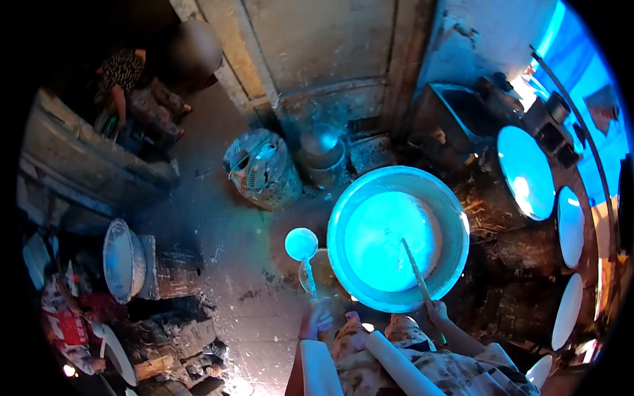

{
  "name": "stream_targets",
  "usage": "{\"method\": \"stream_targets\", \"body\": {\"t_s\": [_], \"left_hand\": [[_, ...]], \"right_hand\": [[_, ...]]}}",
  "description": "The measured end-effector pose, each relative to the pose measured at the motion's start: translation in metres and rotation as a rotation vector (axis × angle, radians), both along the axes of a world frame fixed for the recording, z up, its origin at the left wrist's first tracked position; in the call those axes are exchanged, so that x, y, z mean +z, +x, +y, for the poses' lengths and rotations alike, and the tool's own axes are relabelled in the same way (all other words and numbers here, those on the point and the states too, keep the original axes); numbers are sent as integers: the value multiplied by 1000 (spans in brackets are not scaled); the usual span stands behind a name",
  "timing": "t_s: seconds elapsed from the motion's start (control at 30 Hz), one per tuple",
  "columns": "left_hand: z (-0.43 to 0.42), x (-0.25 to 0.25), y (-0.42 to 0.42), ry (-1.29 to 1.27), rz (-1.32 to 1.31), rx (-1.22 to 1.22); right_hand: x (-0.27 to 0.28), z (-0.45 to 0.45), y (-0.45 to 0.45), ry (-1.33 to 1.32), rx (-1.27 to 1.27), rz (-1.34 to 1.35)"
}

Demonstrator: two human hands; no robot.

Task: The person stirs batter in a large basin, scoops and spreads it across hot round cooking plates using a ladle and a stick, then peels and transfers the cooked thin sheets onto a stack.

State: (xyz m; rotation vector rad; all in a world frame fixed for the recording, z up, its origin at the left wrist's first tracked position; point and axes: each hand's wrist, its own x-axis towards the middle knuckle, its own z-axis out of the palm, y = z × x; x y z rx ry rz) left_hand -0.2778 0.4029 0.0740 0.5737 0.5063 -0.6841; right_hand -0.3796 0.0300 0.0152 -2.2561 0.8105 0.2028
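Observation:
My left hand is closed round the handle of a ladle, whose round bowl looks full of pale liquid. It is held out over the floor, just left of a large round basin. In my right hand is a long thin stick, slanting over the basin's near rim. Its far end reaches the pale liquid inside; whether the tip goes below the surface I cannot tell. Strong blue light washes over the basin and ladle.
A lidded drum and a metal pot stand beyond the basin. White round plates line the right side. At lower left a person holds another round plate. Another person sits at upper left. A bowl rests on a stand.

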Motion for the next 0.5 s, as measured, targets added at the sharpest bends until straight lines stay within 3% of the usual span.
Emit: {"method": "stream_targets", "body": {"t_s": [0.1, 0.2, 0.3, 0.4, 0.5], "left_hand": [[-34, 27, -5, -149, 12, -29], [-74, 33, -12, -365, 111, -1], [-115, 19, -18, -496, 238, 39], [-148, 7, -10, -592, 316, 26], [-169, -26, 14, -704, 420, 5]], "right_hand": [[22, -10, 1, 364, -159, 163], [16, -47, -17, 482, -123, 195], [55, -74, -16, 544, -214, 185], [49, -116, -32, 418, -112, 213], [42, -145, -45, 477, -118, 181]]}}
